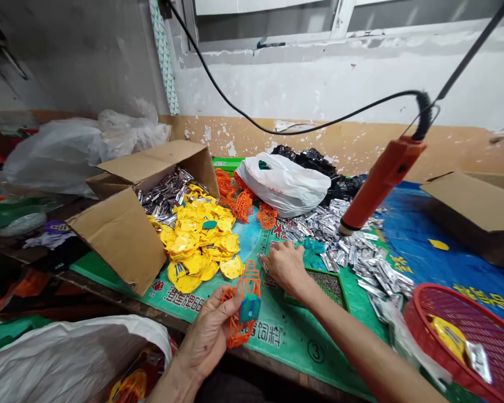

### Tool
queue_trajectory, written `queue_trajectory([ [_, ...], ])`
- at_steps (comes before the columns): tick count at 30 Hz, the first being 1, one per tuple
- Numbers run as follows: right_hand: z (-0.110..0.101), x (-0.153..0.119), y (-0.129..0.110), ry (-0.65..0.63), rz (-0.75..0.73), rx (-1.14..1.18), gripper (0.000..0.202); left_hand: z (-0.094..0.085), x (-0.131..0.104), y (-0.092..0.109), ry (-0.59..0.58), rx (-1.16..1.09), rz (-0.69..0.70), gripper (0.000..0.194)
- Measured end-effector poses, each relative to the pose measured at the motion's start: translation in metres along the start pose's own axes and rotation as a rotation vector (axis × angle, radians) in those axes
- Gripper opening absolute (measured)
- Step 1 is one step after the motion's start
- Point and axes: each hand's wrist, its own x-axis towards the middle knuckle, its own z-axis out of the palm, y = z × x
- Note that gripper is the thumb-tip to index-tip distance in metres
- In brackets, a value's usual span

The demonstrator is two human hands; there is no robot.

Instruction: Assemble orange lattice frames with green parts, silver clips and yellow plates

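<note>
Orange lattice frame [240, 305] with teal insert, gripped by left hand [208, 336]; right hand [286, 267] pinching silver piece [262, 263]

An open cardboard box [126, 235] lies tipped beside a heap of yellow plastic pieces [199, 243]. A white plastic bag [283, 184] sits behind them. An orange hanging power tool [380, 182] dangles over the worktop [285, 336], near a red basket [466, 336].

left hand [210, 336] bare, right hand [286, 267] bare, both forearms uncovered, no gloves, no sleeves showing
</note>
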Motion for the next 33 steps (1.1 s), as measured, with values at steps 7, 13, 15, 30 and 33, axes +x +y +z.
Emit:
queue_trajectory([
  [7,0.027,0.013,-0.013,-0.158,0.112,-0.087,0.031,-0.013,0.006,0.006,0.028,0.032,0.002,0.021],
  [13,0.029,0.014,-0.016,-0.174,0.139,-0.035,0.031,-0.018,0.013,0.009,-0.150,0.103,-0.041,0.025],
  [15,0.032,0.011,-0.019,-0.154,0.116,0.013,0.030,-0.019,0.014,0.010,-0.171,0.115,-0.014,0.025],
  [30,-0.034,-0.057,0.041,-0.144,0.027,1.097,0.027,-0.014,0.015,-0.002,-0.167,0.184,-0.071,0.037],
  [33,-0.036,-0.071,0.038,-0.209,0.087,1.343,0.022,-0.006,0.016,-0.008,-0.193,0.174,-0.072,0.035],
])
